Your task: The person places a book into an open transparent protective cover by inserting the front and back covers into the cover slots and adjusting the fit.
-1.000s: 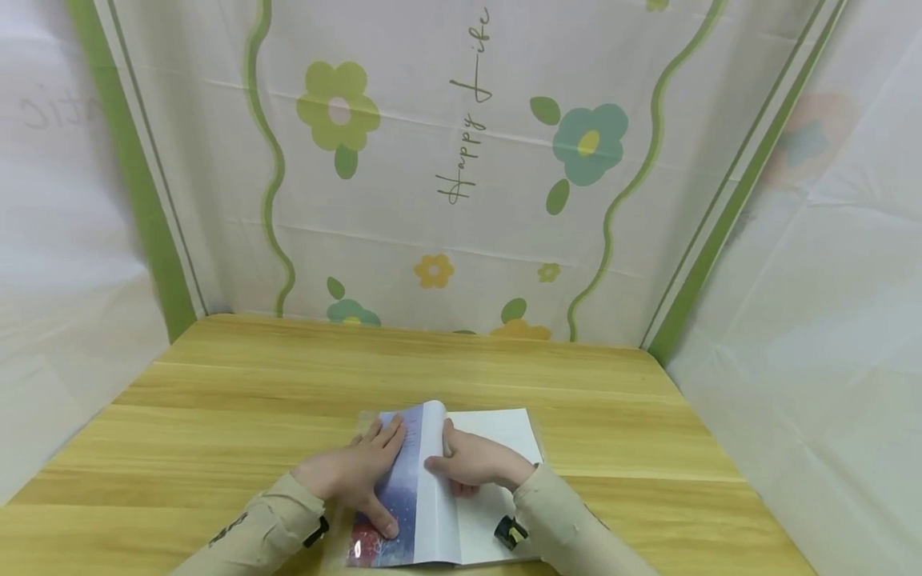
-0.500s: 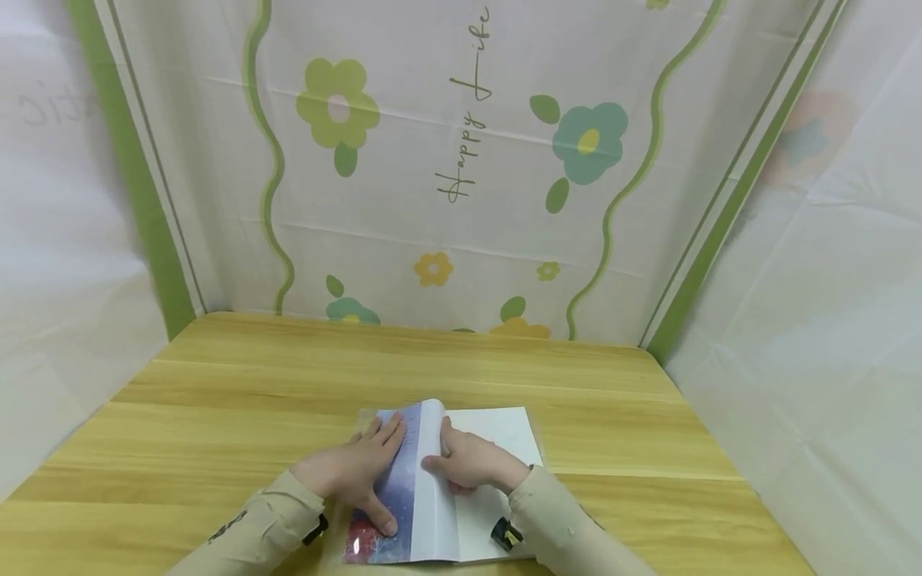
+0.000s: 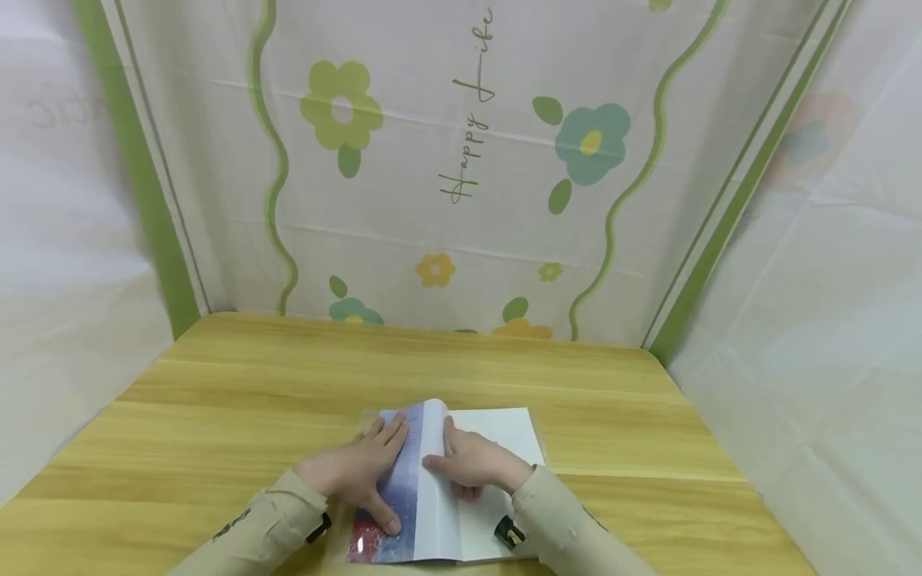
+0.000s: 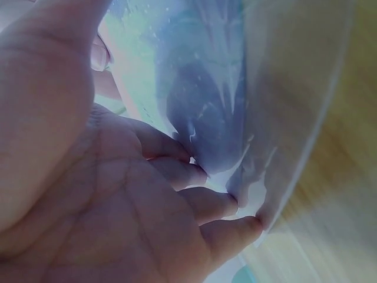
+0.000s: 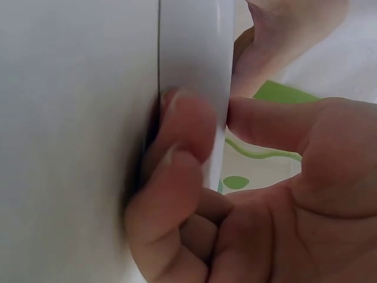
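An open book (image 3: 504,424) lies near the front of the table, with a white page on the right and a purple-blue printed cover (image 3: 405,492) on the left. Between them rises a curved white flap (image 3: 436,524). My left hand (image 3: 367,468) rests on the printed side with fingers spread. Clear plastic film (image 4: 288,100) sticks out past the cover in the left wrist view, and those fingertips touch it. My right hand (image 3: 479,462) pinches the white flap, thumb on one face and curled fingers (image 5: 188,124) on the other. Part of those fingers is hidden in the head view.
The wooden table (image 3: 288,376) extends behind the book and to both sides. A white curtain (image 3: 432,216) with printed flowers hangs beyond its back edge, and white sheets stand left and right. Each sleeved wrist wears a dark device (image 3: 510,531).
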A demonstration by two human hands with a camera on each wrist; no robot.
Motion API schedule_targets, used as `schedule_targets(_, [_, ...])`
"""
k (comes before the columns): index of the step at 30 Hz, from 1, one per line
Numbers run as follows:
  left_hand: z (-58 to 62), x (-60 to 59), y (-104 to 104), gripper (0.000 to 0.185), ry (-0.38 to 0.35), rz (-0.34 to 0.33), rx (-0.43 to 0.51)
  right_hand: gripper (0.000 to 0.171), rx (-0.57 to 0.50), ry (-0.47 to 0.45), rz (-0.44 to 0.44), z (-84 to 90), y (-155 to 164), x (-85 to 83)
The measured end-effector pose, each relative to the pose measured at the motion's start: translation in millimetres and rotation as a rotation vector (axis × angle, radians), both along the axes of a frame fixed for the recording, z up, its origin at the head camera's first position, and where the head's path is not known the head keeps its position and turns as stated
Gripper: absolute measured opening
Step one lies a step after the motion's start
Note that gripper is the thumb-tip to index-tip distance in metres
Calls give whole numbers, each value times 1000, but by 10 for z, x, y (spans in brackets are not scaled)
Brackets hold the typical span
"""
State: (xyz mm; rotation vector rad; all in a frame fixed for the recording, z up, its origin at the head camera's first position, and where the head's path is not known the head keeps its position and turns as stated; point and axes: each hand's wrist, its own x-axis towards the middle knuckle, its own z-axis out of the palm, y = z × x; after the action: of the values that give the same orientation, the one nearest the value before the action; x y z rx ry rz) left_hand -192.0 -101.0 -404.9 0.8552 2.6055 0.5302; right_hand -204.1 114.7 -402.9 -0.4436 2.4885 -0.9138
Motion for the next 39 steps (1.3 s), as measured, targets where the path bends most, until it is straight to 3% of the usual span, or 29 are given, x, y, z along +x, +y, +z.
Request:
schedule_targets(12, [-4,-13,11,135,-13,0,11,84,7,-14,2,27,18,17])
schedule_targets(26, [-22,3,4,135,1,-2,11,86,17,59,7,-22,-13,36])
schedule_targets(39, [-40,-63,-37,134,-10,-39,34,85,18,5,23,18,1,3])
